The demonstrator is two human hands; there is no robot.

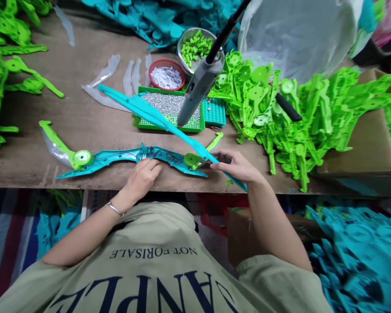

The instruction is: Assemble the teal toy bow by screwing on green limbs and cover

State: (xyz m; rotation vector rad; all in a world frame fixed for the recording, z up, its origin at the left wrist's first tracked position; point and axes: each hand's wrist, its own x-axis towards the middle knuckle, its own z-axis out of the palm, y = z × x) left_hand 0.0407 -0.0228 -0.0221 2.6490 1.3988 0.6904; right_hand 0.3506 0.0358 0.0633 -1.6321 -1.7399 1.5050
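A teal toy bow half (pixel 117 157) lies open near the table's front edge, with wires inside and green arms with round hubs (pixel 81 157) at both ends. My left hand (pixel 143 174) presses down on its middle. My right hand (pixel 237 167) holds a second long teal cover piece (pixel 143 111), which slants up to the left over the bow. The fingers of that hand also touch the bow's right end, by a green hub (pixel 191 160).
A grey powered screwdriver (pixel 200 84) hangs over a green tray of screws (pixel 169 106). Behind stand a red basket (pixel 167 74) and a metal bowl of green pegs (pixel 197 45). Green parts (pixel 296 113) are piled right and left; teal parts (pixel 355 256) lie below right. A cardboard box (pixel 368 139) sits right.
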